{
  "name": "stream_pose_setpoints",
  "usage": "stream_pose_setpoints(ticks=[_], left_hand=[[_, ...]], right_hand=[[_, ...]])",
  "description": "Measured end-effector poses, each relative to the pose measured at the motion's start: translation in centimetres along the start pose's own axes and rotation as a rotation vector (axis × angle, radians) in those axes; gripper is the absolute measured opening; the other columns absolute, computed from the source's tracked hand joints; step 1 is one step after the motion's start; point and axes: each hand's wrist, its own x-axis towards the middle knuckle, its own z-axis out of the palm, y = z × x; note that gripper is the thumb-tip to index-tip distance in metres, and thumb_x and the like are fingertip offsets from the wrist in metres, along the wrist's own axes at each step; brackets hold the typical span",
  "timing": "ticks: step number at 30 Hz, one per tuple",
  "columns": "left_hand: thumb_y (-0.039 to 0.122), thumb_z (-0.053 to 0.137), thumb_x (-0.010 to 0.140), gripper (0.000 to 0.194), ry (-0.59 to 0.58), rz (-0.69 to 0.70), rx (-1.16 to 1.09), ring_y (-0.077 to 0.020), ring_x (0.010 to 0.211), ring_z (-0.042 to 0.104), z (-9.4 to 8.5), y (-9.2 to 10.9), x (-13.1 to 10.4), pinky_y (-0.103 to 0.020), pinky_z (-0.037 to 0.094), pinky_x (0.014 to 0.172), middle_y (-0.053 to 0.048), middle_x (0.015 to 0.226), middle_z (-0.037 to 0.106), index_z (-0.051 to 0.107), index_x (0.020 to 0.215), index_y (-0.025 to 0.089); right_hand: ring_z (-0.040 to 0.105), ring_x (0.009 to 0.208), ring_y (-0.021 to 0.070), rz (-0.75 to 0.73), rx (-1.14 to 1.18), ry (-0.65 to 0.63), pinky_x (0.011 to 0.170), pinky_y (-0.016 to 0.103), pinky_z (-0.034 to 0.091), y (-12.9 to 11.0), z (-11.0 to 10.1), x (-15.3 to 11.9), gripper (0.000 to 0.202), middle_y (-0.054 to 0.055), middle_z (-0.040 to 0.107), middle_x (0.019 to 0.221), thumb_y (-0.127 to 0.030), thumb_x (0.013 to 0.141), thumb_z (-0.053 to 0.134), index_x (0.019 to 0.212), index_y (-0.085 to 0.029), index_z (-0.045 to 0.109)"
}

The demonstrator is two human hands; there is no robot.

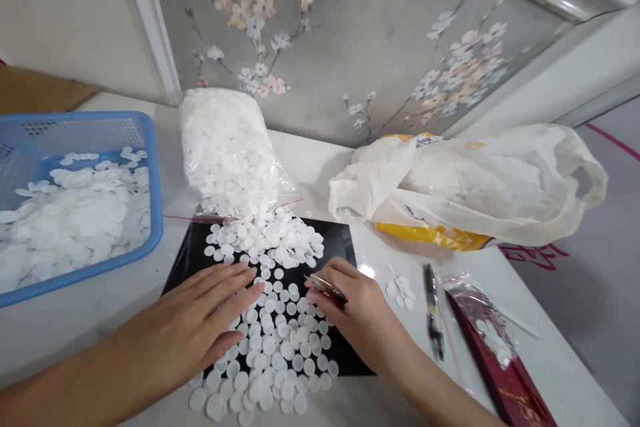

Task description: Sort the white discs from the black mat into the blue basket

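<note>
From my end, the right hand [356, 300] is closed around tweezers [327, 287]; the left hand [215, 310], fingers spread, grasps nothing. Between them, white discs [287, 349] cover the black mat [349, 359]. I'm hemmed in by a blue basket [157, 200] left, a stuffed clear bag [223, 147] far, a carrier bag [465, 180] far right, and a pen [433, 310] and red packet [515, 383] near right.

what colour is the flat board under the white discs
The board is black, head view.
</note>
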Motion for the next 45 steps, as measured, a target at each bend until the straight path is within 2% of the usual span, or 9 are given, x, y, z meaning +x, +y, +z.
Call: stream_pose_setpoints(ticks=[3, 6, 14, 19, 22, 25, 30, 37, 45], left_hand=[[0.028, 0.04, 0.101, 0.035, 0.037, 0.067, 0.073, -0.0195, 0.116, 0.063, -0.5, 0.6, 0.1, -0.031, 0.048, 0.101, -0.002, 0.129, 0.067, 0.061, 0.127, 0.019], [0.03, 0.041, 0.1, 0.035, 0.027, 0.089, 0.1, -0.0205, 0.116, 0.063, -1.1, 1.1, 0.0, -0.03, 0.051, 0.096, 0.001, 0.128, 0.068, 0.061, 0.127, 0.021], [0.027, 0.048, 0.095, 0.049, -0.004, 0.011, 0.007, -0.0233, 0.124, 0.058, -1.2, -0.1, -0.5, -0.036, 0.048, 0.104, 0.001, 0.138, 0.059, 0.043, 0.144, 0.026], [0.043, 0.051, 0.094, 0.065, -0.063, -0.117, -0.03, -0.0273, 0.128, 0.054, -0.5, -1.2, -1.1, -0.039, 0.049, 0.103, -0.003, 0.147, 0.05, 0.025, 0.152, 0.028], [0.051, 0.056, 0.09, 0.068, -0.081, -0.082, -0.072, -0.0283, 0.132, 0.05, -0.3, -1.2, -1.5, -0.039, 0.049, 0.102, 0.002, 0.141, 0.057, 0.029, 0.15, 0.034], [0.053, 0.054, 0.091, 0.06, -0.068, -0.06, -0.082, -0.0289, 0.136, 0.045, -0.4, -0.9, -1.3, -0.041, 0.048, 0.103, 0.003, 0.137, 0.061, 0.038, 0.146, 0.035], [0.046, 0.049, 0.096, 0.056, -0.052, -0.04, -0.042, -0.0272, 0.14, 0.039, 0.6, -0.6, 0.5, -0.042, 0.035, 0.114, -0.002, 0.146, 0.052, 0.04, 0.146, 0.025], [0.061, 0.045, 0.091, 0.066, -0.164, 0.029, -0.095, -0.026, 0.143, 0.034, 2.8, -0.2, 2.0, -0.04, 0.021, 0.12, -0.003, 0.151, 0.044, 0.041, 0.146, 0.024], [0.064, 0.048, 0.088, 0.068, -0.196, 0.022, -0.115, -0.0289, 0.139, 0.039, 1.1, -0.1, 0.6, -0.04, 0.034, 0.111, -0.003, 0.149, 0.047, 0.038, 0.147, 0.033]], right_hand=[[0.066, 0.082, 0.0168, -0.138, -0.048, 0.085, 0.071, 0.029, 0.058, 0.7, 0.7, 0.1, 0.027, 0.008, 0.061, 0.097, -0.01, 0.092, 0.047, 0.111, -0.017, 0.066], [0.067, 0.087, 0.0186, -0.212, -0.138, 0.085, 0.073, 0.031, 0.06, 1.2, 1.4, 0.9, 0.032, 0.009, 0.061, 0.102, -0.01, 0.093, 0.045, 0.119, -0.018, 0.063], [0.065, 0.077, 0.0165, -0.276, -0.127, 0.07, 0.069, 0.029, 0.059, 1.2, 1.6, 3.0, 0.017, 0.008, 0.061, 0.095, -0.011, 0.089, 0.051, 0.092, -0.017, 0.067], [0.062, 0.074, 0.0148, -0.33, -0.057, -0.048, 0.064, 0.026, 0.055, 1.0, 0.9, 1.9, 0.026, 0.006, 0.062, 0.091, 0.0, 0.083, 0.043, 0.088, -0.017, 0.063], [0.063, 0.079, 0.0159, -0.352, -0.091, -0.114, 0.066, 0.027, 0.055, 1.4, 0.2, 0.8, 0.038, 0.007, 0.063, 0.094, 0.004, 0.081, 0.035, 0.096, -0.017, 0.064], [0.066, 0.082, 0.0162, -0.298, -0.049, -0.009, 0.066, 0.027, 0.058, 2.0, -0.3, 0.1, 0.041, 0.009, 0.063, 0.1, 0.003, 0.081, 0.037, 0.104, -0.018, 0.065], [0.067, 0.082, 0.0174, -0.155, -0.044, 0.11, 0.07, 0.029, 0.059, 2.2, -0.1, 0.9, 0.022, 0.007, 0.063, 0.095, -0.01, 0.091, 0.05, 0.101, -0.019, 0.068], [0.066, 0.073, 0.0166, -0.236, -0.183, 0.075, 0.061, 0.026, 0.056, 1.6, 0.8, 2.9, 0.018, 0.005, 0.064, 0.089, -0.008, 0.087, 0.054, 0.095, -0.018, 0.067], [0.064, 0.071, 0.0148, -0.261, -0.117, 0.031, 0.061, 0.024, 0.053, 2.0, -0.4, 1.3, 0.018, 0.003, 0.065, 0.083, -0.006, 0.089, 0.051, 0.086, -0.019, 0.062]])
